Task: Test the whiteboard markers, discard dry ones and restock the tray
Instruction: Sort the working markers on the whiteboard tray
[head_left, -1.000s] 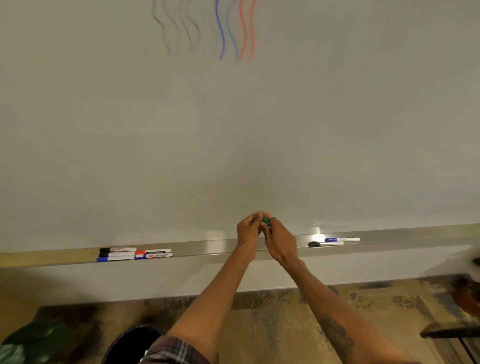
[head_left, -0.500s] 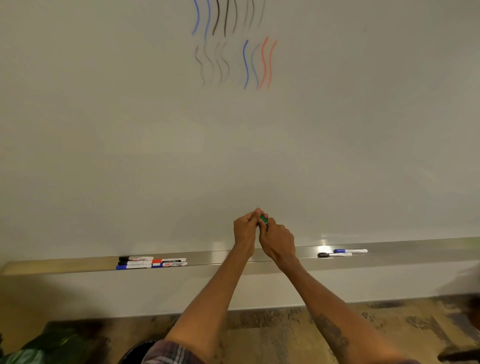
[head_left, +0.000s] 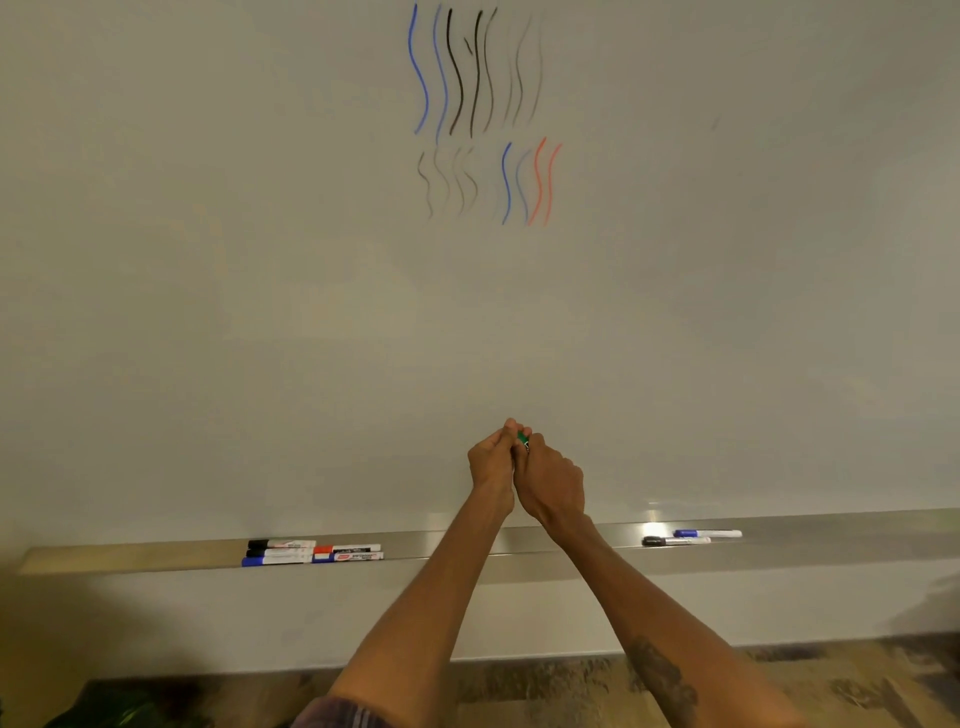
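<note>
Looks roughly midway. Blue, black and red test squiggles (head_left: 478, 73) are already drawn on the whiteboard (head_left: 208, 260), some pretty faint. No green line is seen, so the green marker (head_left: 521, 438) is probably untested. It's held in a tight grip by both the left hand (head_left: 491, 460) and the right hand (head_left: 550, 475), just above the tray (head_left: 130, 555), where a bunch of markers (head_left: 311, 552) and a separate pair (head_left: 691, 537) are laid. Binning and restocking seem left.

glossy whiteboard (head_left: 260, 260), brushed metal tray (head_left: 130, 558)
</note>
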